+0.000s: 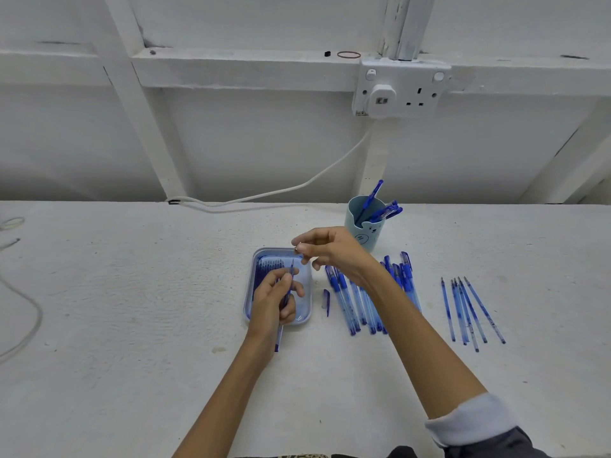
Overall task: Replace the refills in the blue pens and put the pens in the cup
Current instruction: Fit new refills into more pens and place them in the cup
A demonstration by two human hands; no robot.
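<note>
My left hand [274, 300] grips a blue pen barrel [279, 340] over the light blue tray [305, 312], with a refill tip sticking up from it by my fingers. Above the tray's far edge, my right hand [334, 251] pinches a small pale part, probably the pen's tip piece, too small to tell. Several dark blue refills [269, 267] lie in the tray's far left. A loose pen cap [326, 300] rests just right of the tray. A row of several blue pens [357, 302] lies under my right forearm. The pale blue cup [358, 226] behind holds several pens.
Several bare refills [469, 312] lie in a fan at the right. A white cable [264, 193] runs from the wall socket [401, 90] down to the table's back edge. Thin wires [20, 292] loop at the far left.
</note>
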